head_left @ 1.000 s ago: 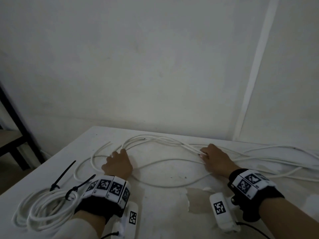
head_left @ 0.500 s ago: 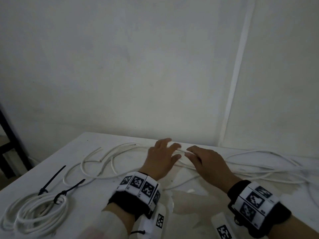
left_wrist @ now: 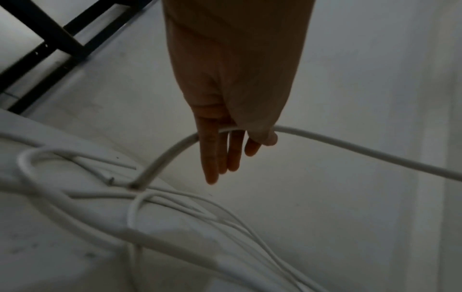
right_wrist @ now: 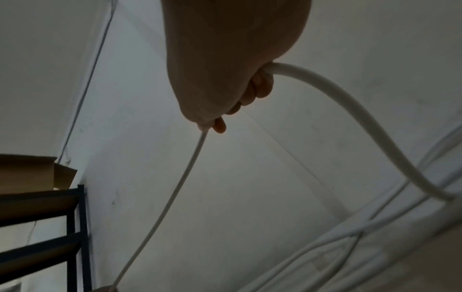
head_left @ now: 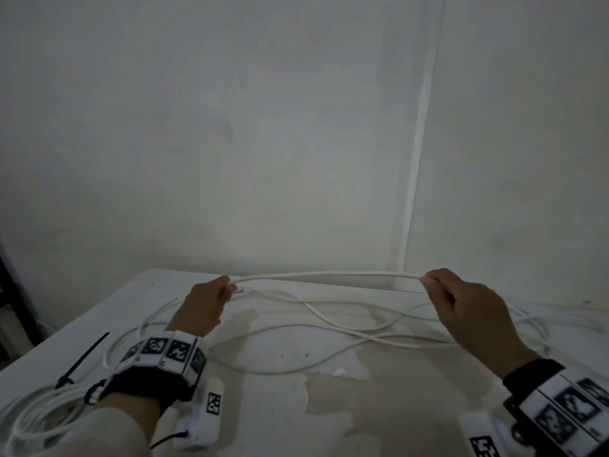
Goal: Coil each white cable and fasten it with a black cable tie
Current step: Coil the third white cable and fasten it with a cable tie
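Note:
A white cable [head_left: 329,275] hangs stretched above the table between both hands. My left hand [head_left: 206,303] pinches it close to its cut end [head_left: 240,290]; in the left wrist view the cable [left_wrist: 350,150] passes between thumb and fingers [left_wrist: 212,158], the other fingers hanging straight. My right hand [head_left: 461,308] grips the other end of the span, fingers [right_wrist: 260,89] curled round the cable [right_wrist: 325,98]. More loose white cable [head_left: 346,328] lies tangled on the table below. At the near left a coiled white cable [head_left: 39,413] lies bound with a black tie [head_left: 94,392].
A loose black cable tie [head_left: 84,361] lies on the white table [head_left: 362,423] left of my left wrist. The wall rises just behind the table's far edge. A black metal shelf [right_wrist: 75,227] stands to the left.
Both hands met over the cables, took hold of one strand, then lifted it and moved apart, left hand going left and right hand going right, so the strand now hangs taut between them.

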